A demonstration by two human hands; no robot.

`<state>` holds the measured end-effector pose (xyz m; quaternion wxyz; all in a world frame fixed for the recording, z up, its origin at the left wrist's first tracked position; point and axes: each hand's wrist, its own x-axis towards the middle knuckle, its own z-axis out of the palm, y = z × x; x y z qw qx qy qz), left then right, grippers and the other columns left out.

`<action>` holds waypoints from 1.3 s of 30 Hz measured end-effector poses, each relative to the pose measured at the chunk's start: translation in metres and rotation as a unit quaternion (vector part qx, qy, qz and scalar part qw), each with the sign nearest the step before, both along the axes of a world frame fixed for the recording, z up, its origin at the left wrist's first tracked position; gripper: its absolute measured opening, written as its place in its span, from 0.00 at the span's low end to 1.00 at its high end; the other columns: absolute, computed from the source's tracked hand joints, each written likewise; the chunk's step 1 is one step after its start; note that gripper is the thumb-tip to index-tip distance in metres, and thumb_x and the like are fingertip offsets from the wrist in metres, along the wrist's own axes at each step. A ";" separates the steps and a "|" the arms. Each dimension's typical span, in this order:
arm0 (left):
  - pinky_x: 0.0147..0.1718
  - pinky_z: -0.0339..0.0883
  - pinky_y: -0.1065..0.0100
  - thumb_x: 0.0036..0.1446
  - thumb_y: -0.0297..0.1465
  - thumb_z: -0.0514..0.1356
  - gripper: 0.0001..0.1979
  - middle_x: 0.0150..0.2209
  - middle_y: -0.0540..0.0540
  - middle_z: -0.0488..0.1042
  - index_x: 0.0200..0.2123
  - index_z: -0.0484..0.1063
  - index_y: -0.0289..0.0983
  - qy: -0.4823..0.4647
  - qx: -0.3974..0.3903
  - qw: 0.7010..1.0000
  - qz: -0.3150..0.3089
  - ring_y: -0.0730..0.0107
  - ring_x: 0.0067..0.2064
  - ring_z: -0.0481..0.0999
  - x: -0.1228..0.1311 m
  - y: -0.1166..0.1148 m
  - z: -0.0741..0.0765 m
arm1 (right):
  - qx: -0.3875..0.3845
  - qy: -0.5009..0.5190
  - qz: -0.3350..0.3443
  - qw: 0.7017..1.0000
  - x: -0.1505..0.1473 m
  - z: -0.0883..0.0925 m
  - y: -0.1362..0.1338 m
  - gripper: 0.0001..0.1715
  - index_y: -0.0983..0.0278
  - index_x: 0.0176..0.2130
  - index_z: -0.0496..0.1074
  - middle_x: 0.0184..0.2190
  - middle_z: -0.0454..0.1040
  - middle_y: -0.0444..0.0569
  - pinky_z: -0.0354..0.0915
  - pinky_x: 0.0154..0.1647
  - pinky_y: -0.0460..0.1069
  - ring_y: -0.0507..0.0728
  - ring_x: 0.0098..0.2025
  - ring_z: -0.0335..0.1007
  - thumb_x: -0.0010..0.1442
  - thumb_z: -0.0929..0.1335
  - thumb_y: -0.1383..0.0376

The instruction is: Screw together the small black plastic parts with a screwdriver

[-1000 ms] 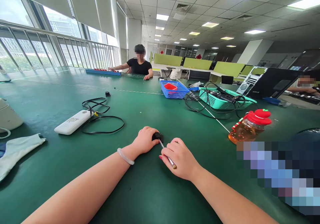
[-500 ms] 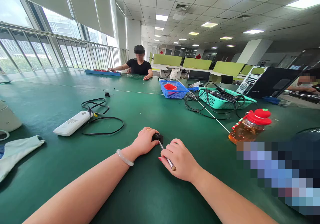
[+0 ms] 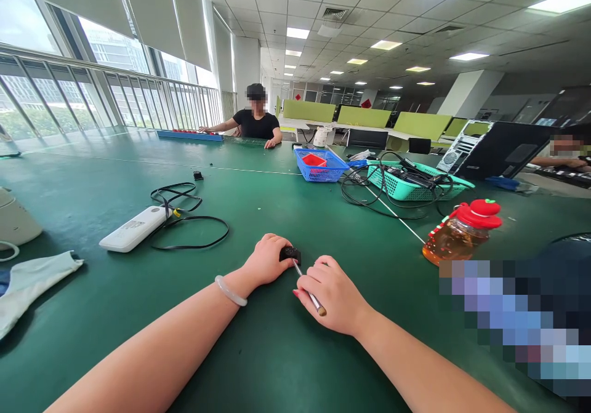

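Observation:
My left hand is closed around a small black block-like part, holding it against the green table. Its fingers cover much of the part, so its exact kind cannot be made out. My right hand grips a slim silver tool with a brown end, somewhat like a small brush or screwdriver. The tool slants up and left, and its thin tip meets the near face of the black part. A pale bracelet circles my left wrist.
A white power bank with a black cable lies left. Farther off stand a blue basket and a green basket of cables. A red-lidded bottle is at right. A person sits across the table.

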<state>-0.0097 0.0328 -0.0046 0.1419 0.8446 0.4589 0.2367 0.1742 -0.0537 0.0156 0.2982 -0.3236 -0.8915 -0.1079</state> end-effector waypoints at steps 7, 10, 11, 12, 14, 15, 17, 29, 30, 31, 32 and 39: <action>0.54 0.64 0.52 0.52 0.38 0.65 0.13 0.44 0.45 0.77 0.40 0.73 0.40 -0.005 -0.004 1.000 0.011 0.51 0.54 0.68 0.001 0.000 -0.001 | 0.015 0.013 0.005 1.000 0.000 0.001 -0.001 0.11 0.63 0.27 0.67 0.22 0.64 0.42 0.57 0.43 0.50 0.51 0.26 0.52 0.62 0.63 0.68; 0.54 0.64 0.53 0.51 0.38 0.66 0.14 0.44 0.44 0.77 0.40 0.73 0.40 -0.004 0.003 1.000 0.013 0.51 0.54 0.69 0.000 0.000 -0.003 | 0.021 0.022 0.009 0.999 0.000 0.001 -0.001 0.11 0.63 0.27 0.67 0.22 0.63 0.42 0.57 0.43 0.50 0.51 0.25 0.52 0.61 0.63 0.69; 0.54 0.64 0.53 0.50 0.38 0.67 0.14 0.44 0.44 0.77 0.40 0.74 0.40 -0.005 0.005 1.000 0.013 0.51 0.54 0.69 0.000 0.000 -0.003 | 0.022 0.023 0.010 0.999 0.000 0.001 -0.001 0.11 0.63 0.27 0.67 0.22 0.63 0.42 0.57 0.43 0.50 0.51 0.25 0.52 0.61 0.63 0.69; 0.54 0.64 0.53 0.51 0.38 0.67 0.14 0.44 0.44 0.77 0.40 0.74 0.40 -0.005 0.005 1.000 0.013 0.51 0.54 0.68 0.000 0.001 -0.003 | 0.023 0.024 0.010 0.999 0.000 0.001 -0.001 0.11 0.63 0.27 0.66 0.22 0.63 0.42 0.57 0.43 0.50 0.51 0.25 0.51 0.61 0.63 0.69; 0.53 0.65 0.53 0.51 0.37 0.66 0.14 0.44 0.44 0.78 0.41 0.74 0.40 -0.006 0.002 1.000 0.010 0.52 0.54 0.69 0.000 0.000 -0.002 | 0.024 0.027 0.010 0.999 0.000 0.001 0.000 0.11 0.63 0.27 0.66 0.21 0.63 0.42 0.57 0.42 0.50 0.51 0.25 0.51 0.61 0.63 0.69; 0.53 0.65 0.53 0.51 0.37 0.66 0.14 0.43 0.45 0.78 0.41 0.74 0.40 -0.006 -0.001 1.000 0.009 0.52 0.53 0.69 0.000 0.000 -0.001 | 0.024 0.028 0.010 0.999 0.000 0.001 0.000 0.11 0.63 0.26 0.66 0.21 0.63 0.41 0.57 0.42 0.50 0.51 0.25 0.51 0.61 0.63 0.69; 0.51 0.66 0.54 0.52 0.37 0.66 0.14 0.43 0.45 0.78 0.41 0.74 0.40 -0.006 -0.009 1.000 0.008 0.53 0.51 0.70 0.000 0.000 0.000 | 0.026 0.030 0.009 0.999 0.000 0.001 0.000 0.12 0.63 0.26 0.66 0.21 0.62 0.41 0.57 0.42 0.50 0.51 0.25 0.50 0.62 0.63 0.69; 0.47 0.68 0.58 0.52 0.37 0.65 0.16 0.40 0.46 0.77 0.44 0.73 0.42 -0.014 -0.013 1.000 0.014 0.56 0.47 0.72 0.001 -0.002 0.003 | 0.031 0.042 0.004 0.999 0.001 0.001 0.002 0.11 0.63 0.27 0.67 0.21 0.64 0.42 0.57 0.42 0.51 0.51 0.25 0.52 0.62 0.62 0.69; 0.48 0.67 0.58 0.52 0.37 0.65 0.15 0.40 0.46 0.77 0.44 0.73 0.42 -0.015 -0.015 1.000 0.016 0.56 0.47 0.72 0.001 -0.003 0.003 | 0.031 0.042 0.004 0.999 0.001 0.001 0.002 0.11 0.63 0.27 0.67 0.21 0.64 0.42 0.57 0.42 0.51 0.51 0.25 0.53 0.62 0.62 0.69; 0.48 0.67 0.58 0.52 0.37 0.65 0.15 0.40 0.46 0.77 0.44 0.73 0.41 -0.016 -0.016 1.000 0.016 0.56 0.48 0.71 0.001 -0.003 0.004 | 0.030 0.041 0.004 0.999 0.001 0.001 0.002 0.11 0.63 0.27 0.66 0.21 0.64 0.42 0.58 0.42 0.51 0.52 0.25 0.53 0.62 0.62 0.69; 0.48 0.67 0.57 0.52 0.36 0.65 0.16 0.40 0.46 0.77 0.44 0.73 0.41 -0.019 -0.017 1.000 0.016 0.56 0.48 0.71 0.001 -0.003 0.004 | 0.030 0.041 0.003 0.999 0.001 0.001 0.002 0.11 0.63 0.27 0.66 0.21 0.64 0.42 0.58 0.42 0.51 0.52 0.25 0.53 0.62 0.62 0.69; 0.47 0.68 0.56 0.51 0.37 0.65 0.16 0.41 0.45 0.76 0.43 0.71 0.40 -0.021 -0.022 0.999 0.016 0.55 0.46 0.72 0.001 -0.004 0.005 | 0.032 0.036 -0.003 0.999 0.003 0.002 0.003 0.11 0.62 0.28 0.67 0.22 0.65 0.42 0.58 0.43 0.52 0.52 0.26 0.56 0.62 0.62 0.69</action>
